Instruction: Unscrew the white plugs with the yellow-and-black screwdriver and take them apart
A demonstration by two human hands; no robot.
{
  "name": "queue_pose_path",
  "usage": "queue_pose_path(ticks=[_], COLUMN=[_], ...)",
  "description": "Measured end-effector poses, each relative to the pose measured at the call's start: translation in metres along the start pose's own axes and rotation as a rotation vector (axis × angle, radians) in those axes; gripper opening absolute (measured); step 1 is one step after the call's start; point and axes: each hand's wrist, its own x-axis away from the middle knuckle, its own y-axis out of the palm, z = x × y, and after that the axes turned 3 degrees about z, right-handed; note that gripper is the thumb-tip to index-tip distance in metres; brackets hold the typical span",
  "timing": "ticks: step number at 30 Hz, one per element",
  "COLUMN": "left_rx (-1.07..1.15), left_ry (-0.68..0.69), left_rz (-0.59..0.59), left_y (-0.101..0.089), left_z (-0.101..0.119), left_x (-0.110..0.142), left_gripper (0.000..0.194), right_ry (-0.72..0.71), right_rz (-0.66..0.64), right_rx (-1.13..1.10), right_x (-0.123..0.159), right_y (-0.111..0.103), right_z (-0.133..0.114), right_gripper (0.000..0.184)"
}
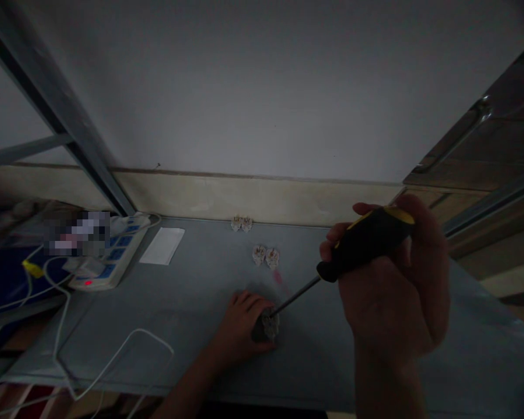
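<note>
In my right hand (388, 279) is a screwdriver (371, 244) with a thick black and yellow handle, the fingers wrapped round it. Its thin metal shaft slants down to the left, and the tip meets a small electrical fitting (271, 327). That fitting has a dark body and a pale, uneven top, and its exact kind is unclear. Fingers and thumb of my left hand (242, 326) close round it on the grey tabletop (192, 302). Just beyond lie two small pale fittings with brass-coloured metal parts (265, 256). Another similar pair (241, 223) stands near the wall.
To the left are a white power strip (117, 256) with blue sockets and a lit red light, a folded white paper (162, 245) and a loose white cable (135, 331). Metal frame posts (91, 169) rise at the left. The wall (262, 110) bounds the table's back.
</note>
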Motion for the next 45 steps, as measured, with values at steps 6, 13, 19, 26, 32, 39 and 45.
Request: queue_pose_path(ticks=[6,13,19,26,32,39,45], left_rx=[0.010,0.194,0.483,0.395,0.235,0.029,-0.087], left_ry=[-0.002,-0.110,-0.212,-0.275,-0.257,-0.175,-0.170], left_rz=[0.009,0.141,0.408,0.528,0.533,0.432,0.365], left_y=[0.000,-0.001,-0.005,-0.013,-0.013,-0.014,-0.016], left_z=[0.001,-0.004,-0.012,-0.018,-0.027,-0.018,-0.019], left_x=[0.000,0.006,-0.004,-0.006,-0.002,-0.013,-0.022], left_gripper=[0.068,0.109,0.047,0.018,0.018,0.013,0.015], right_ry=[-0.038,-0.149,-0.049,0.099,0.141,0.300,0.461], right_rz=[0.023,0.250,0.603,0.732,0.779,0.675,0.463], right_rx=[0.005,-0.019,0.028,0.025,0.091,0.324,0.678], right_x=[-0.006,-0.015,-0.027,-0.015,-0.004,0.023,0.050], right_y=[-0.005,-0.017,-0.048,-0.076,-0.093,-0.104,-0.138], right_z=[-0.008,-0.009,0.027,0.070,0.099,0.136,0.152], right_gripper=[0.046,0.046,0.060,0.069,0.069,0.061,0.062])
